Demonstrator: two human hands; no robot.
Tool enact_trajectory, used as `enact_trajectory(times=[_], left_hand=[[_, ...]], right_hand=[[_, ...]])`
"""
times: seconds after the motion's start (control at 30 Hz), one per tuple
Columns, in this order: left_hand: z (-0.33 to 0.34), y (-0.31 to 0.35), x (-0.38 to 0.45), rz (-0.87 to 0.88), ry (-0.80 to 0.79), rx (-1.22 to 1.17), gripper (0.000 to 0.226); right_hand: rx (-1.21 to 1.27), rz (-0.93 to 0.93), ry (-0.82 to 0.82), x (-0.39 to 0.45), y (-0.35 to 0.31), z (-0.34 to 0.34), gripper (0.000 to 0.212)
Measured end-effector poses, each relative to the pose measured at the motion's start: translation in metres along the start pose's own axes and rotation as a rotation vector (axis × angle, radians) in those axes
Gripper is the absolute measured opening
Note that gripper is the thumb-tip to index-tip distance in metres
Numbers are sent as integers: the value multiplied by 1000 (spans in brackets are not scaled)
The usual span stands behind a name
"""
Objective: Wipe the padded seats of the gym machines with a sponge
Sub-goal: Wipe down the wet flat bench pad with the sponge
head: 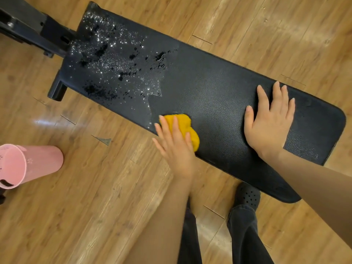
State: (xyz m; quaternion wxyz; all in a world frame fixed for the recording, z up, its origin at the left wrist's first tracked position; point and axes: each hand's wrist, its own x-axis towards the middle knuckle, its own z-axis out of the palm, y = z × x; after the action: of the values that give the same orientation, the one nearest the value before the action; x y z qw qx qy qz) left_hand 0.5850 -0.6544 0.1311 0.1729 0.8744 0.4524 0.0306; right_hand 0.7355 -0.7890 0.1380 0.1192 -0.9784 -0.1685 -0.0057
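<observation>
Head view: one black padded seat [209, 88], one yellow sponge [187, 128] pressed under flat left hand [175, 147]; right hand [270, 121] flat on pad, holding nothing. One pink bucket [28, 164].

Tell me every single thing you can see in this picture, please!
bench pad: one, black, long, lying slantwise across the middle of the view
water droplets: many, shiny, on the far left part of the pad
sponge: one, yellow, on the pad's near edge
metal frame: one, black, joined to the pad's far end, top left
pink bucket: one, on the floor at the left edge
wooden floor: brown planks, all around
black shoe: one, beside the pad's near edge
dark trousers: two legs, bottom centre
left hand: fingers straight, pressing on the sponge
right hand: flat on the pad, right of the sponge
</observation>
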Motion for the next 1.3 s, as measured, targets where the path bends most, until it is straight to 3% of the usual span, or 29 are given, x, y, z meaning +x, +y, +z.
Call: enact_trajectory(times=[0.13, 0.23, 0.4, 0.6, 0.73, 0.87, 1.0, 1.1, 1.2, 1.3], left_hand=[[-10, -8, 54, -144, 102, -6, 50], [-10, -10, 51, -70, 141, 33, 49], [-9, 0, -6, 131, -1, 38, 67], [-19, -29, 63, -8, 84, 162, 72], [-32, -38, 117, -110, 45, 103, 66], [-30, -40, 95, 37, 56, 61, 58], [-27, -37, 34, 258, -69, 52, 54], [-32, -56, 45, 367, -108, 95, 62], [-44, -71, 104, 173, -49, 193, 58], [-53, -69, 143, -42, -6, 145, 54]], right_hand=[[19, 4, -42, 2, -1, -4, 53], [80, -21, -120, 5, -11, -12, 54], [99, -198, -161, 17, -70, -5, 54], [-4, -198, -101, 23, -100, 25, 53], [-9, -211, -80, 21, -100, 26, 53], [-10, -205, -74, 21, -101, 26, 53], [-1, -202, -75, 20, -102, 25, 53], [-8, -202, -75, 21, -101, 25, 53], [-13, -207, -82, 21, -102, 25, 53], [-22, -202, -83, 21, -102, 26, 53]])
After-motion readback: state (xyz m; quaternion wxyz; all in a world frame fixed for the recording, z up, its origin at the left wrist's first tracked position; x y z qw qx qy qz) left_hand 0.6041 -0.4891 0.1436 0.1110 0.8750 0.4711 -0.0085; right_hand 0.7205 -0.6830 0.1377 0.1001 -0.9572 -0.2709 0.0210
